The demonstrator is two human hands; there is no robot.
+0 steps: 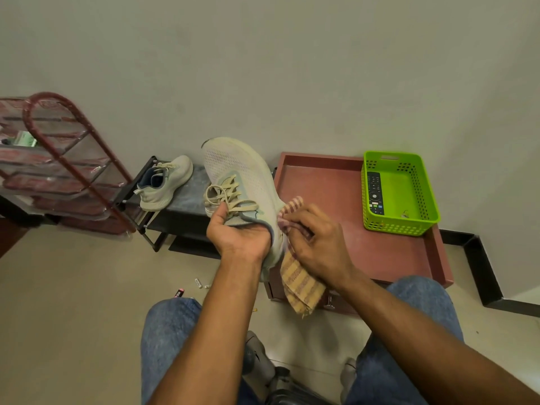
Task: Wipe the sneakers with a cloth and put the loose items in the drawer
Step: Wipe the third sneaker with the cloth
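My left hand [238, 233] grips a pale mesh sneaker [242, 176] at its opening, holding it up with the toe pointing away. My right hand [317, 244] presses a striped yellow and pink cloth [301, 283] against the sneaker's right side near the heel; the cloth hangs down below the hand. The second sneaker [163, 184] lies on a low dark bench [187, 200] to the left. Loose small items lie on the floor: a white tube [198, 283] and a pink-tipped black item [178, 293]. A drawer front with a metal knob [330, 302] shows below the cloth.
A reddish-brown low cabinet top [336, 182] carries a green plastic basket [400, 226] holding a black remote [375, 192] and a small item. A red-framed rack [58, 159] with a clear cover stands at left. My knees in jeans fill the bottom of the view.
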